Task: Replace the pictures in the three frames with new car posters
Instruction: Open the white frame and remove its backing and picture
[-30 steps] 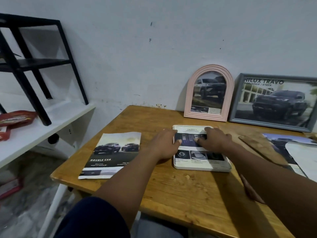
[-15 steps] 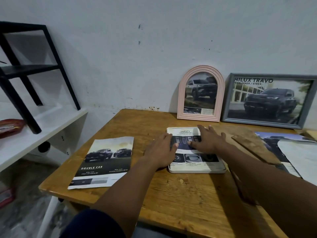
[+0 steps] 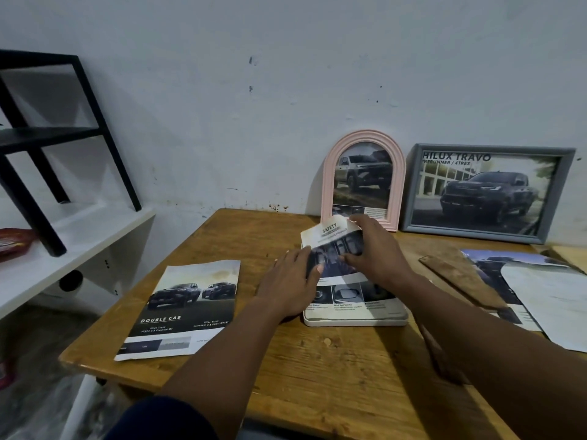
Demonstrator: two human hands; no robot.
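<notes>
A white frame (image 3: 355, 321) lies flat on the wooden table (image 3: 317, 376) with a "Safety" car poster (image 3: 346, 300) on it. My right hand (image 3: 374, 252) grips the poster's far end and lifts it so the top curls up. My left hand (image 3: 287, 284) presses flat on the poster's left edge with fingers spread. A pink arched frame (image 3: 327, 185) and a grey rectangular frame (image 3: 489, 235) lean on the wall behind, each showing a truck picture. A "Double Cab" poster (image 3: 184, 309) lies loose at the table's left.
At the right lie a wooden backing board (image 3: 460, 281), another car poster (image 3: 495, 265) and a white sheet (image 3: 552, 303) on top of it. A white shelf (image 3: 79, 242) with a black metal rack (image 3: 47, 138) and a red packet (image 3: 12, 242) stands at the left.
The poster lay flat on the white frame under both hands; now my right hand has pulled its far end up and it curls. The view has shifted slightly.
</notes>
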